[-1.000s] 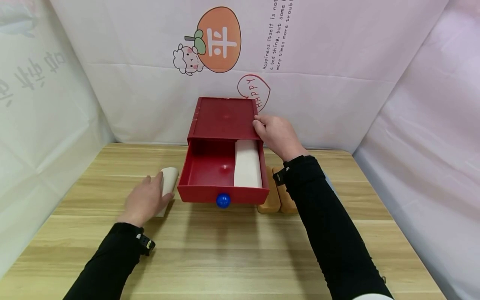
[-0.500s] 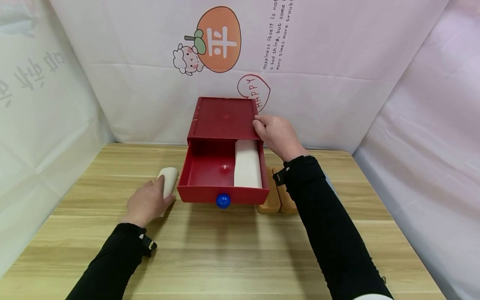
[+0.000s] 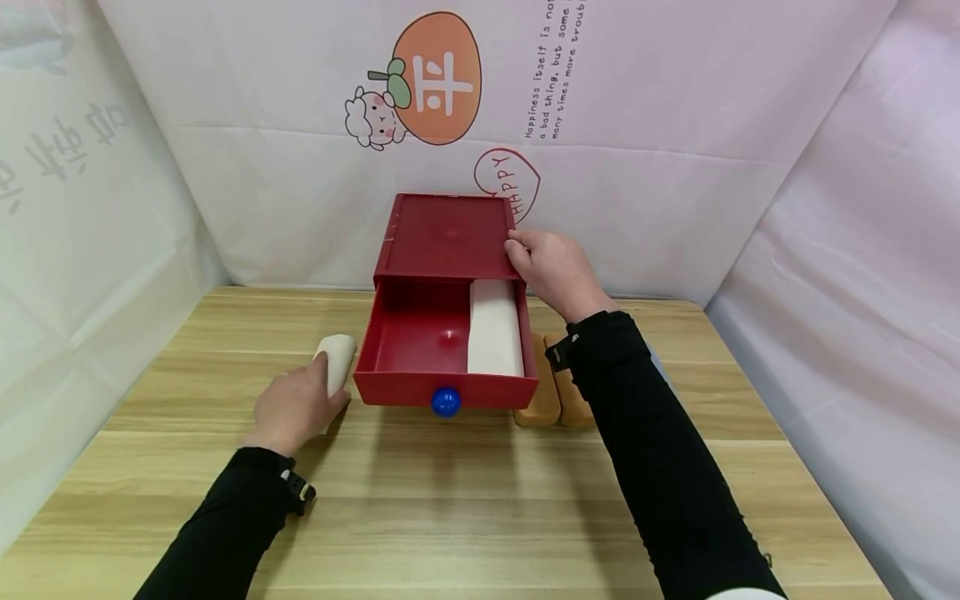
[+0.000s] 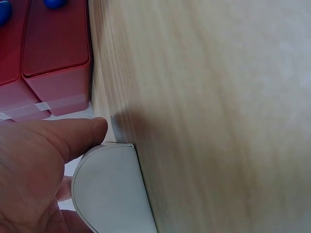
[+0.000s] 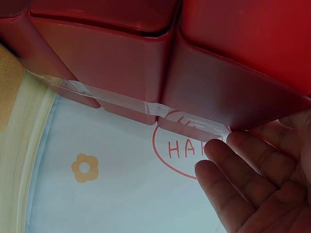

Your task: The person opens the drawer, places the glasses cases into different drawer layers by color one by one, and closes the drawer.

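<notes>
White, the case point(image 3: 340, 367) lay left of the frame's centre, the left hand's point(image 3: 294, 406) thumb and fingers curled round it; a loose pinch might have dropped it. Mid-frame, a second case point(image 3: 495, 329) narrowed the open drawer point(image 3: 405, 390), risking a jam. Beyond, the right hand point(image 3: 558, 271), fingers loosely extended, touched the red box point(image 3: 450, 237); slack contact might have let it tip.
</notes>
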`<state>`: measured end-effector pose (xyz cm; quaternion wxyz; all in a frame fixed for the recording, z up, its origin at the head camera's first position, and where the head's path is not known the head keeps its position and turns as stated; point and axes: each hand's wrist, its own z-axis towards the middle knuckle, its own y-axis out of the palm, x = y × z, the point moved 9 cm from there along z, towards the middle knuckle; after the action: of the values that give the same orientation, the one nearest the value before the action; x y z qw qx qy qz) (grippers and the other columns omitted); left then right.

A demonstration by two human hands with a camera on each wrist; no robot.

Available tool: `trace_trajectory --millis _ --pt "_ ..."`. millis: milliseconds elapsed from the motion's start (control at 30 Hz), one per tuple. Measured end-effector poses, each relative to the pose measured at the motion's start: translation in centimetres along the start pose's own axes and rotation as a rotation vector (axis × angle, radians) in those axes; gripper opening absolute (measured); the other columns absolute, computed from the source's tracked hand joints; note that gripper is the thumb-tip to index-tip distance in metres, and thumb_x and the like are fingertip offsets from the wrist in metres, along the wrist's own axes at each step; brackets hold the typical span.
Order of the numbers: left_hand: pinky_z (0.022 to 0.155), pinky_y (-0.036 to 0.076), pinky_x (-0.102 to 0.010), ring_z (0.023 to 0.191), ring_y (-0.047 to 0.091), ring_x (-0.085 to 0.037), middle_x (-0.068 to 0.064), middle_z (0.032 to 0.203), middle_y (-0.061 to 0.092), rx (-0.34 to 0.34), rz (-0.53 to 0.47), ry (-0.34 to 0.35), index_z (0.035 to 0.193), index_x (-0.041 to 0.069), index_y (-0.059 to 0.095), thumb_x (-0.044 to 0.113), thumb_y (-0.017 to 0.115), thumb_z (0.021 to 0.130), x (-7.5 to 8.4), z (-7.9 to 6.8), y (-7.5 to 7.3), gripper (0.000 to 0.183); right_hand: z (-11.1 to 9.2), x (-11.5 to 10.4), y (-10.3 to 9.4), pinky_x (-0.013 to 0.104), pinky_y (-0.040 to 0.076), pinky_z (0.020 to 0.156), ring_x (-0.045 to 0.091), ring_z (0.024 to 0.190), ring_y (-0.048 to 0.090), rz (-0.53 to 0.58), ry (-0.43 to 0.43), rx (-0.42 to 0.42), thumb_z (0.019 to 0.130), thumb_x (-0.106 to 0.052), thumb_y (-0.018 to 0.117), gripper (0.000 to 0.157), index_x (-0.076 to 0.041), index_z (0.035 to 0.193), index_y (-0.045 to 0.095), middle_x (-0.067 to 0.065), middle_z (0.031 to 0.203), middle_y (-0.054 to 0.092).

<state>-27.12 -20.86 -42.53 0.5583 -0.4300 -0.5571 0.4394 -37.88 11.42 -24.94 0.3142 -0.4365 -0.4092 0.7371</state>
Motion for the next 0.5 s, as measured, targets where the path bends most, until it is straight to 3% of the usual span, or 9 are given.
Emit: trace_trajectory --millis 500 --pt "0.054 0.050 -0.043 0.071 0.057 -0.032 -0.023 0.097 0.064 -0.022 0.006 -0.020 0.143 -0.006 0.036 0.040 0.064 0.088 -0.01 0.05 -0.08 0.077 -0.08 -0.16 -0.14 0.041 0.046 0.101 0.024 0.122 0.055 -0.003 -0.009 0.012 0.102 -0.041 0.039 0.050 -0.014 0.142 0.054 0.008 0.138 0.058"
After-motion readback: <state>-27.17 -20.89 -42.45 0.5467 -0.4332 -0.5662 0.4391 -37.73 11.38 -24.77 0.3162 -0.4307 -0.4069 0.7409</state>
